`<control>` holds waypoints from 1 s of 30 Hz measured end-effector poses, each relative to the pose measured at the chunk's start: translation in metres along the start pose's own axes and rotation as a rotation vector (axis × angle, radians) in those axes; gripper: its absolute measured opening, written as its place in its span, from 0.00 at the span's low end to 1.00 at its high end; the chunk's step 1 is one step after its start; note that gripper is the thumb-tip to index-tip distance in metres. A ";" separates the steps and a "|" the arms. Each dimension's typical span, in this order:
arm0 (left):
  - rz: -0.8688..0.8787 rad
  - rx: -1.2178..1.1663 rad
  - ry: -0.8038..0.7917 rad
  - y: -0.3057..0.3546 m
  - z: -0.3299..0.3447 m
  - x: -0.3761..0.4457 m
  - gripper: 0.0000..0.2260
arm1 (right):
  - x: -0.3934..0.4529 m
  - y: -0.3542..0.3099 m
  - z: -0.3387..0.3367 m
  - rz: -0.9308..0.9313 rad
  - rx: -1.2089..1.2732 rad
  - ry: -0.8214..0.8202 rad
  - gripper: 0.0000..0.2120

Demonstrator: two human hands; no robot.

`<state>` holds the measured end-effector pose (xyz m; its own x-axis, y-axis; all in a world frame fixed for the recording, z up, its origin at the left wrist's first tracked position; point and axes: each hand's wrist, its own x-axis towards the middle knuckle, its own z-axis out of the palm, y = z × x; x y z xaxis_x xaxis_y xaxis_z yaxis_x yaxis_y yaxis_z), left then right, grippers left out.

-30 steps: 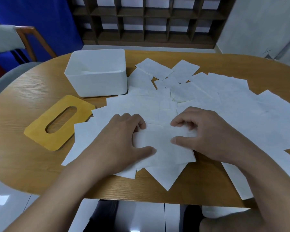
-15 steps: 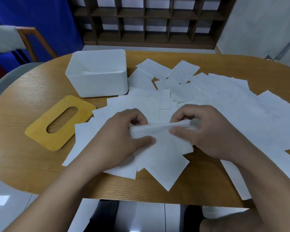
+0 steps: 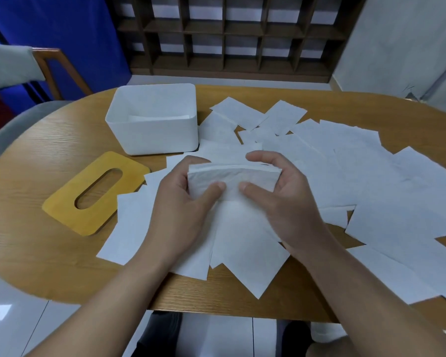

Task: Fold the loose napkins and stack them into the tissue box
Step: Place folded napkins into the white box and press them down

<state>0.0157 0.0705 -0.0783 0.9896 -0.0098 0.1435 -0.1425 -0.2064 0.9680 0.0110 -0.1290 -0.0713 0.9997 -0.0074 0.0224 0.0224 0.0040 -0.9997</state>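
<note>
Left hand (image 3: 180, 202) and right hand (image 3: 281, 199) both pinching a folded napkin (image 3: 232, 180) above the loose napkins (image 3: 371, 171), near the box (image 3: 152, 132); could slip open if let go too soon

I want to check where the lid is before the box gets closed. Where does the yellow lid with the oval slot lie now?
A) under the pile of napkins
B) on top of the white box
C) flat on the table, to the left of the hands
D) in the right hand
C: the yellow lid lies flat on the table, left of the left hand, while the white box stands open behind it.
</note>
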 end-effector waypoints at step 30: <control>-0.023 0.018 0.036 0.007 -0.015 0.006 0.18 | 0.003 -0.003 -0.005 0.016 -0.113 0.138 0.08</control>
<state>0.0201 0.0841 -0.0672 0.9912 0.0300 0.1290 -0.1191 -0.2238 0.9673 0.0140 -0.1341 -0.0681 0.9893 -0.1455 0.0130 -0.0027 -0.1076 -0.9942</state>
